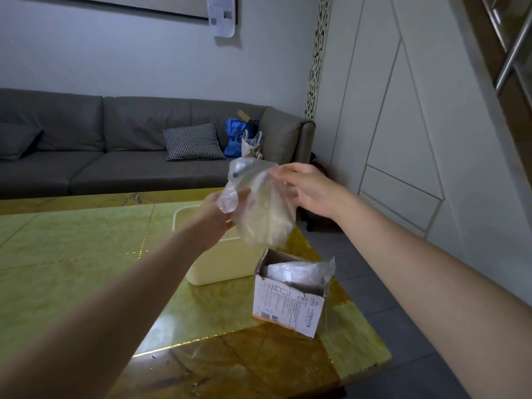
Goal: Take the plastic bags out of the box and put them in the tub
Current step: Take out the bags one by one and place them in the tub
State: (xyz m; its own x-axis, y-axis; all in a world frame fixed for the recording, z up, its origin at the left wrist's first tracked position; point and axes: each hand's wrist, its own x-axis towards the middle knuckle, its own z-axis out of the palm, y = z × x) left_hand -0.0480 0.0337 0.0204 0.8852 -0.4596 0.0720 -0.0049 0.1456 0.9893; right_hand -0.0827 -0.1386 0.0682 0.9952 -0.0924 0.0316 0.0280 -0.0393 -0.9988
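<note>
A grey sofa (115,145) lines the far wall behind a glossy green-and-amber desk (72,254), where a person empties a carton. On the desk stands a cream tub (218,269), and just beside it, nearer the desk's edge, a torn cardboard box (288,306) with more clear plastic bags (299,272) bunched in its open top. Above the tub, both hands hold a bundle of plastic bags (262,208): the left hand (218,214) has its grip closed around the bundle, while the right hand (305,188) pinches its upper edge, apparently steadying it for lowering into the tub.
</note>
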